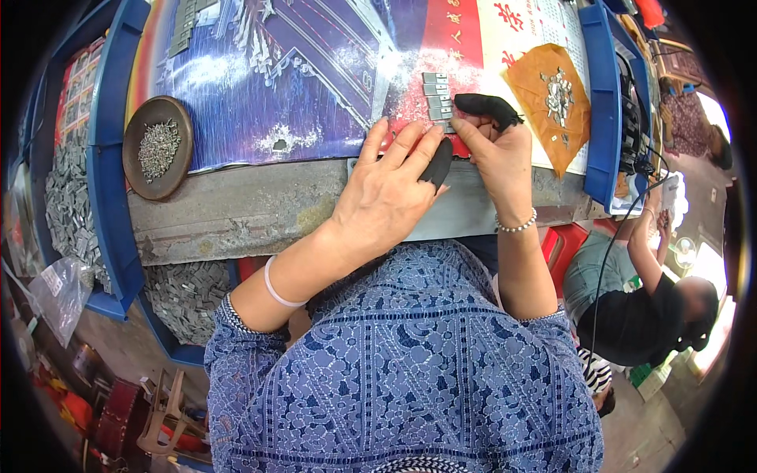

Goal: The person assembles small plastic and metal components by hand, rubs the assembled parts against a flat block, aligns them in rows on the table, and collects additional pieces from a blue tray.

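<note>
Small grey rectangular pieces (pixel 437 91) lie in a short row on the printed sheet over the bench. My left hand (pixel 386 185) reaches to the near end of this row, fingers stretched out and resting on the sheet; one wears a black finger sleeve. On the row's right side my right hand (pixel 498 150) has its thumb and black-sleeved index finger at the ends of the grey pieces, other fingers curled. The thumb touches the nearest piece, partly hidden between both hands. White powder is scattered around the row.
A brown round dish (pixel 132 158) of tiny metal parts sits left. Orange paper (pixel 574 118) with silvery bits lies right. Blue bins (pixel 114 158) stand left, some full of grey pieces; a blue tray (pixel 604 102) stands right beside a black cable. Another person (pixel 631 307) sits at the right.
</note>
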A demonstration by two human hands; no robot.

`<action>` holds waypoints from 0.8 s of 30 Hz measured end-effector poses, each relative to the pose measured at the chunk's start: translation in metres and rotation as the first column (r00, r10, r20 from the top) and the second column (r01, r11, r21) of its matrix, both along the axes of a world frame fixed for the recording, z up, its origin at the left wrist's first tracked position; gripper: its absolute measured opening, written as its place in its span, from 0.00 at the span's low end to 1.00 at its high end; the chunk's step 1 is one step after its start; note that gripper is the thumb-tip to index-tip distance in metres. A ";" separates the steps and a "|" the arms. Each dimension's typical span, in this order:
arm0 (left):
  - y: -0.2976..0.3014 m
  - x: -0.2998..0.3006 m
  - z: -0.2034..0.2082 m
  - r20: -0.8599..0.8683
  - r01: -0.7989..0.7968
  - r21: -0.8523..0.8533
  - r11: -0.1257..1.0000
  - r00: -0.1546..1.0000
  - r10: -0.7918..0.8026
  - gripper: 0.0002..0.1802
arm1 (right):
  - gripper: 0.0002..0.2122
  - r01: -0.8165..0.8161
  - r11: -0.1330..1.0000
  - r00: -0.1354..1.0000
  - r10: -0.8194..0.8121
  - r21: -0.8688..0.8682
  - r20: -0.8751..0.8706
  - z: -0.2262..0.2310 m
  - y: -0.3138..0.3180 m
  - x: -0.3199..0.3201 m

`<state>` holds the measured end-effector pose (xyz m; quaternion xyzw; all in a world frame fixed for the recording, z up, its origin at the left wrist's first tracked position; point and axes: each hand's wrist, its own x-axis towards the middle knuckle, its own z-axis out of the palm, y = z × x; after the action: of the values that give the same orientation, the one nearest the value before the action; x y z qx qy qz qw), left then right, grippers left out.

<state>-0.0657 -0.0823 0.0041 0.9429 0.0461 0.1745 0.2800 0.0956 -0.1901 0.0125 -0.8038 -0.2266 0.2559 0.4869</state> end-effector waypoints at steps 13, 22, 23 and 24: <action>-0.002 0.000 0.002 -0.034 -0.021 0.031 0.999 0.999 0.022 0.20 | 0.17 -0.259 0.963 0.869 0.264 -0.068 0.420 0.023 -0.014 0.015; -0.001 -0.010 0.003 0.163 -0.118 -0.072 0.990 0.978 0.129 0.25 | 0.36 -0.568 0.808 0.620 0.546 -0.158 0.564 0.023 0.009 0.038; -0.003 -0.014 0.004 0.212 -0.133 -0.114 0.985 0.965 0.154 0.25 | 0.36 -0.576 0.806 0.614 0.538 -0.139 0.577 0.022 0.011 0.040; -0.006 -0.019 0.006 0.210 -0.154 -0.131 0.979 0.961 0.179 0.24 | 0.37 -0.592 0.789 0.597 0.565 -0.162 0.570 0.022 0.012 0.040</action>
<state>-0.0844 -0.0882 0.0101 0.8930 0.1038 0.2983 0.3206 0.1359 -0.1776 0.0343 -0.7134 -0.6198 0.1311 0.2995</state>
